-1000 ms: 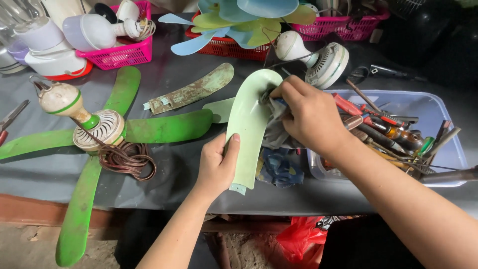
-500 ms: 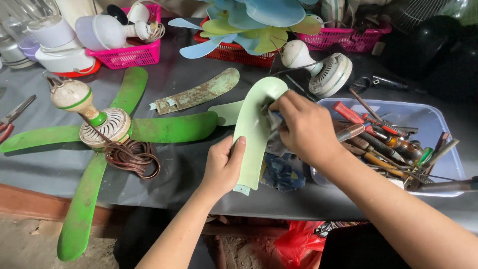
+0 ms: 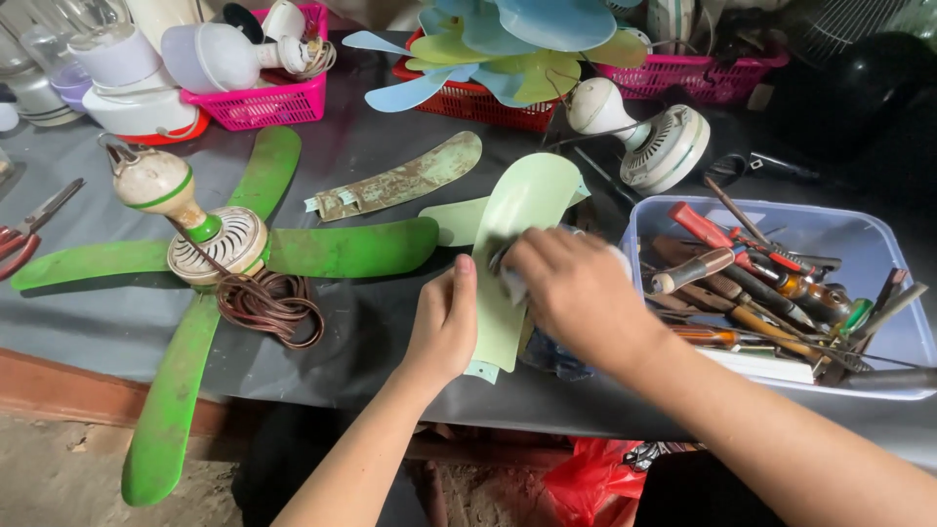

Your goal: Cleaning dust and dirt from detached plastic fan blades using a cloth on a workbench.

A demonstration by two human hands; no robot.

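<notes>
A pale green fan blade (image 3: 517,229) lies lengthwise on the dark table in front of me. My left hand (image 3: 444,322) grips its near left edge and holds it still. My right hand (image 3: 571,298) presses a small crumpled cloth (image 3: 509,276) against the middle of the blade; most of the cloth is hidden under my fingers. A second pale blade (image 3: 451,221) lies partly under the first.
A green ceiling fan (image 3: 210,244) with a coiled brown cord (image 3: 273,307) lies at left. A rusty blade (image 3: 395,185) sits behind. A clear tub (image 3: 878,244) of screwdrivers stands right. Pink basket (image 3: 268,102), red basket (image 3: 468,98), white fan motor (image 3: 659,141) and red-handled pliers (image 3: 24,234) surround.
My right hand has slid with the cloth from the far end of the pale blade down toward its middle. The left hand kept its hold.
</notes>
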